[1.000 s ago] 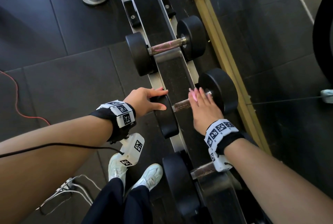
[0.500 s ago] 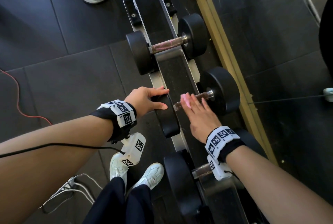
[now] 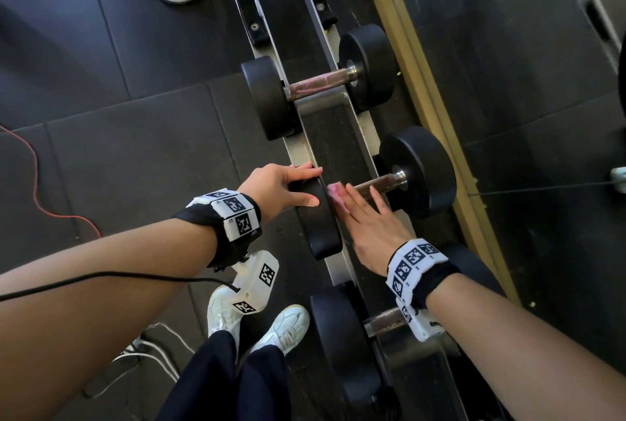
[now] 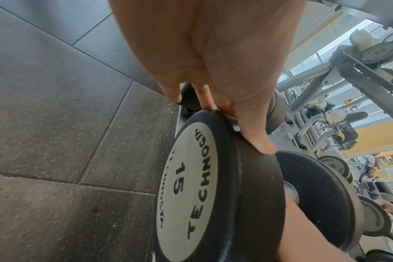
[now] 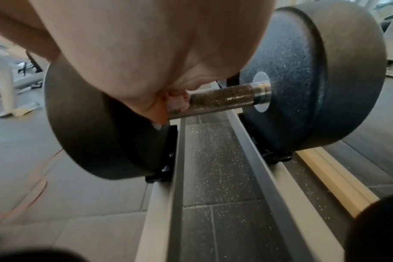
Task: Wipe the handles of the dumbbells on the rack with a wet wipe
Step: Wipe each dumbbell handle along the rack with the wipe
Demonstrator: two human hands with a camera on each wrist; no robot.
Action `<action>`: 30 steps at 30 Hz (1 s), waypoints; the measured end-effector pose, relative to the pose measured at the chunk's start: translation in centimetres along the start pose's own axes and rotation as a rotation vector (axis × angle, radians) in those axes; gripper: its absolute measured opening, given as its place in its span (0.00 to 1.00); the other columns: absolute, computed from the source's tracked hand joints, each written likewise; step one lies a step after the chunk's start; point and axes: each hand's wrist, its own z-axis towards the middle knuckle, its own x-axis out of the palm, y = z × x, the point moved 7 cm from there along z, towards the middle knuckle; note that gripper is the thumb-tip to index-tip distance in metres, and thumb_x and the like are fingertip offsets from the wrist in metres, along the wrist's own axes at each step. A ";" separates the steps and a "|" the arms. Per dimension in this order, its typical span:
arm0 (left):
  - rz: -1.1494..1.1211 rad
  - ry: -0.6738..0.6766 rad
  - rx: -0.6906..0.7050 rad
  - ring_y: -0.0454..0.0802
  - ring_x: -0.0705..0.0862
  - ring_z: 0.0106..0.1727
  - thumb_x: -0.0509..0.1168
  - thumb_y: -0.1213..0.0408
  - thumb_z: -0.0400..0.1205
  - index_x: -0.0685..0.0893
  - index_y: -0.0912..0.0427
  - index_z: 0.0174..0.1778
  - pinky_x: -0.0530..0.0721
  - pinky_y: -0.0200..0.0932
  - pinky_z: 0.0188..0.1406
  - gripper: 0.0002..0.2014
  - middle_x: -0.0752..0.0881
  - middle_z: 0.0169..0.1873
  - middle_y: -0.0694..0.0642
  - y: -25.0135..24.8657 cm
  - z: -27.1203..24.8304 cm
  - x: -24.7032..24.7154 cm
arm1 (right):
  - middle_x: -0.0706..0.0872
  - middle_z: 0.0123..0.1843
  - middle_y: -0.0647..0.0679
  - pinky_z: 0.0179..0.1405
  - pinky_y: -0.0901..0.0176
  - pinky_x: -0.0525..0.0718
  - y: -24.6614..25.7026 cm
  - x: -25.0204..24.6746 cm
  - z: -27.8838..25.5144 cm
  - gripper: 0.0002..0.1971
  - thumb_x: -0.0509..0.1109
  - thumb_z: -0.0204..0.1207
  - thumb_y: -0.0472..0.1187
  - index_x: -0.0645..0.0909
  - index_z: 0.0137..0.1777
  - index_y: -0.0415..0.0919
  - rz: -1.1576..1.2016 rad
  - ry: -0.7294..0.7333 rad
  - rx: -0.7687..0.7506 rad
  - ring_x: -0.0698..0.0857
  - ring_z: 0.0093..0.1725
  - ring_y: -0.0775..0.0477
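- On the rack [image 3: 338,261], seen from my head camera, I am laying my left hand [image 3: 276,188] over the near weight head [image 3: 316,217] of the middle dumbbell, fingers straight and a little spread, thumb lying flat on the rubber.
- My right hand [image 3: 369,227] is lying along that dumbbell's handle [image 3: 379,183], fingers straight and pressing a pink wet wipe [image 3: 337,197] against the near end of the bar, just beside the near head.
- The far head [image 3: 418,170] is sitting on the rack's other rail; another dumbbell [image 3: 318,82] is resting further along the rack and a third [image 3: 342,346] nearer my white shoes [image 3: 271,329].
- In the left wrist view, my fingertips [image 4: 261,145] are resting on the rim of the head marked 15 [image 4: 186,191], not curling round it.
- In the right wrist view, my palm [image 5: 146,53] is filling the top of the picture; the wet wipe [image 5: 177,102] is bunching against the handle [image 5: 224,99] beside the near head [image 5: 101,133]. Here I cannot tell how my fingers are lying.
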 end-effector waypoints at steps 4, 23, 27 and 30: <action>-0.005 -0.004 0.000 0.37 0.63 0.82 0.77 0.55 0.75 0.77 0.37 0.74 0.52 0.36 0.78 0.30 0.73 0.78 0.38 0.0 0.0 0.0 | 0.42 0.90 0.50 0.85 0.45 0.39 -1.1 -1.0 -1.2 0.41 0.62 0.83 0.40 0.40 0.88 0.48 0.113 -0.120 -0.094 0.44 0.88 0.48; 0.010 -0.024 0.002 0.35 0.64 0.81 0.78 0.53 0.74 0.78 0.34 0.73 0.54 0.35 0.78 0.30 0.74 0.77 0.37 0.1 0.0 -0.1 | 0.76 0.80 0.49 0.83 0.54 0.64 -2.0 -2.7 -0.4 0.29 0.64 0.82 0.26 0.71 0.81 0.45 0.278 -0.330 -0.011 0.74 0.79 0.48; 0.001 -0.019 0.001 0.36 0.64 0.81 0.77 0.54 0.74 0.78 0.36 0.73 0.55 0.39 0.81 0.30 0.73 0.77 0.37 0.0 -0.1 -0.1 | 0.83 0.73 0.43 0.80 0.52 0.71 -2.7 -4.6 -0.4 0.24 0.70 0.77 0.23 0.81 0.73 0.38 0.397 -0.511 0.008 0.80 0.75 0.46; 0.008 -0.020 0.000 0.36 0.63 0.82 0.77 0.53 0.74 0.78 0.36 0.74 0.55 0.40 0.82 0.30 0.73 0.77 0.37 -0.1 -0.1 -0.1 | 0.82 0.73 0.40 0.78 0.52 0.67 -0.6 -4.4 0.5 0.25 0.70 0.76 0.21 0.81 0.72 0.36 0.336 -0.456 -0.095 0.81 0.74 0.42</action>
